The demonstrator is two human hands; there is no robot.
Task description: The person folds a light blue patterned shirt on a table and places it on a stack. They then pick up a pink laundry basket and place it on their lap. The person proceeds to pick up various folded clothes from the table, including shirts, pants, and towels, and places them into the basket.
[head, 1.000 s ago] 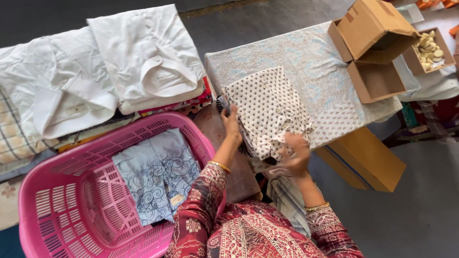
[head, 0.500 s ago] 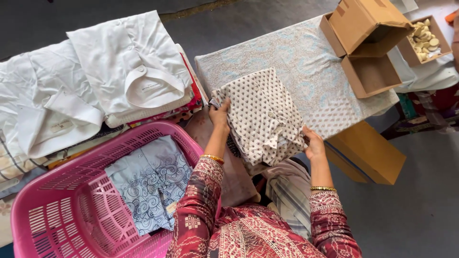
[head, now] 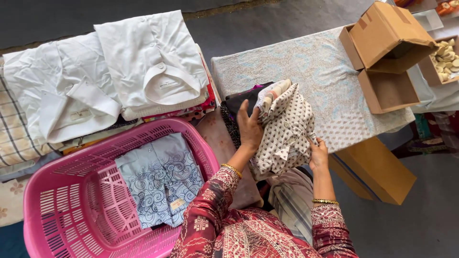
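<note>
A cream shirt with small dark dots (head: pixel 287 126) is lifted off the cloth-covered board (head: pixel 330 71) and folded between both hands. My left hand (head: pixel 249 125) grips its left side, fingers pointing up. At the shirt's lower right corner, my right hand (head: pixel 318 153) pinches the fabric. Dark clothes lie under the shirt. A striped garment (head: pixel 289 205) rests on my lap.
A pink laundry basket (head: pixel 71 200) at lower left holds a blue swirl-patterned shirt (head: pixel 160 179). Folded white shirts (head: pixel 148 62) are stacked behind it. An open cardboard box (head: pixel 387 57) sits on the board's right end. A brown box (head: pixel 377 167) stands on the floor.
The dotted shirt went from lying spread on the board to being gathered and raised between both hands. My left hand moved to its side; my right hand slid to its lower corner.
</note>
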